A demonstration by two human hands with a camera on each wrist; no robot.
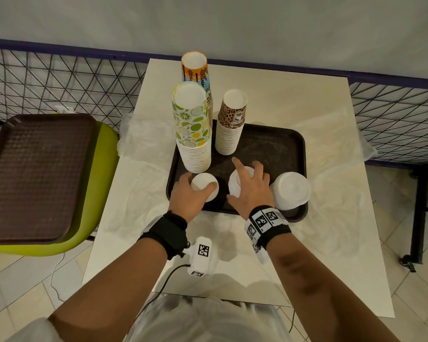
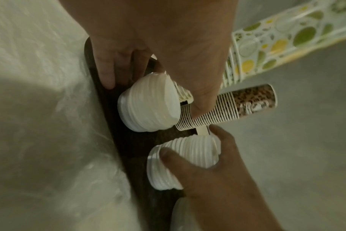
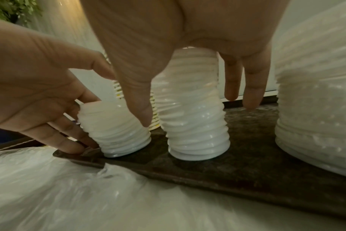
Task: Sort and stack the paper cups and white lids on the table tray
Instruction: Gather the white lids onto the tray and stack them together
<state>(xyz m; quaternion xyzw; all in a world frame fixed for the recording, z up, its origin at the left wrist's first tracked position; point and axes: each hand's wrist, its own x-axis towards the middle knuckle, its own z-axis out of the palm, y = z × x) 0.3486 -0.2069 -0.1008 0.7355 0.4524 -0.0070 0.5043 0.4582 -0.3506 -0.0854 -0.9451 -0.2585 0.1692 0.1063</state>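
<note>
A dark brown tray [image 1: 269, 149] lies on the table. A tall lime-print cup stack [image 1: 193, 124] and a shorter leopard-print cup stack [image 1: 231, 122] stand upside down on it. An orange and blue leaf-print cup stack [image 1: 195, 67] rises behind them. Three white lid stacks line the tray's front edge. My left hand [image 1: 192, 193] holds the small lid stack [image 1: 204, 185] [image 2: 148, 101], thumb on one side and fingers on the other. My right hand [image 1: 251, 186] spreads over the middle lid stack [image 3: 192, 118] and grips it between thumb and fingers. The wide lid stack [image 1: 292, 190] stands free at the right.
Crumpled clear plastic bags [image 1: 143, 137] lie on the cream table [image 1: 307, 107] around the tray. A second brown tray [image 1: 35, 174] rests on a green chair [image 1: 101, 154] to the left. A wire mesh fence [image 1: 59, 77] runs behind the table.
</note>
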